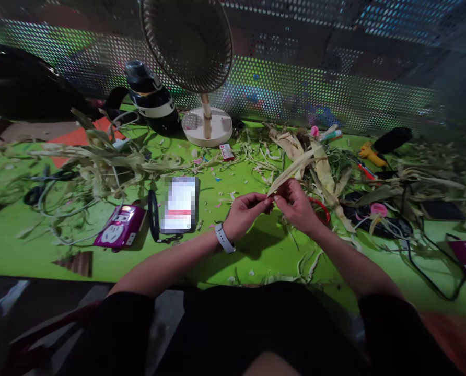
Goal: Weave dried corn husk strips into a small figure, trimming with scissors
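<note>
A long pale dried corn husk (291, 171) slants up and to the right from between my fingertips. My left hand (245, 214), with a light wristband on its wrist, pinches the husk's lower end. Close against it, my right hand (296, 208) has thumb and fingers closed on the same end. Both hands hover over the green table (213, 261). Just behind my right hand lies a heap of more husks (324, 175). A red ring-shaped thing (322, 210) shows partly beside my right wrist.
A round fan (207, 128) and a dark bottle (152, 104) stand at the back. Left lie a phone (179, 203), a purple power strip (120, 225), scissors (41, 185) and a husk pile (100, 167). Cables and a yellow-handled tool (372, 154) lie right. Husk scraps litter the table.
</note>
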`<state>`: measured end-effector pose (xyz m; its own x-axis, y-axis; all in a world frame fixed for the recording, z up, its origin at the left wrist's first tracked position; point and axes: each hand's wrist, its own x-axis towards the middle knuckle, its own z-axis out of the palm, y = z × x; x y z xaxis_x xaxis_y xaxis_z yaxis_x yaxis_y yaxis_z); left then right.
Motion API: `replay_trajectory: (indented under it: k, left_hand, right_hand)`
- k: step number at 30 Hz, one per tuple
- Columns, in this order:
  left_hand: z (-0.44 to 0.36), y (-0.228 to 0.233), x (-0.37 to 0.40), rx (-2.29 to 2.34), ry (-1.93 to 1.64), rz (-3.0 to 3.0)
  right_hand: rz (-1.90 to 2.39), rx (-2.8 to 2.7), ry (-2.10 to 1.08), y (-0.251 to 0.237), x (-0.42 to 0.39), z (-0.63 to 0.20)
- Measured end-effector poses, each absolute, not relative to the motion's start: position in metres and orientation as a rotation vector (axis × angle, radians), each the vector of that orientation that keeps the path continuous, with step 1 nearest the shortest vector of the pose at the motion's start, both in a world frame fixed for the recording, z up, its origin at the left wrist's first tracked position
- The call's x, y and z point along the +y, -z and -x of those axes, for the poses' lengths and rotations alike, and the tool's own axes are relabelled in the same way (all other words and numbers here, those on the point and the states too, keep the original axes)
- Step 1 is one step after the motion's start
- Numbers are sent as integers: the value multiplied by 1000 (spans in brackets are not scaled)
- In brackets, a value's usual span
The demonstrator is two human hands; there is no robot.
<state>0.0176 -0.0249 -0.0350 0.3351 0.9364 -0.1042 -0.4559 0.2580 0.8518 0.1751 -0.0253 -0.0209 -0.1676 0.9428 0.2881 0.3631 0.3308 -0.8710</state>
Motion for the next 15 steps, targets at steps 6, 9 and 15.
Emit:
replay_trajectory:
  k: [6,9,15]
  left_hand:
    - [-17,33,-21,735,-937,-745]
    - [-13,27,-18,743,-878,-598]
    - [-8,20,-15,725,-872,-578]
  right_hand:
    - [1177,-1594,-929,24,-19,-176]
    - [1158,-1718,-763,18,-18,-181]
    - [969,-2061,-329,11,-15,-188]
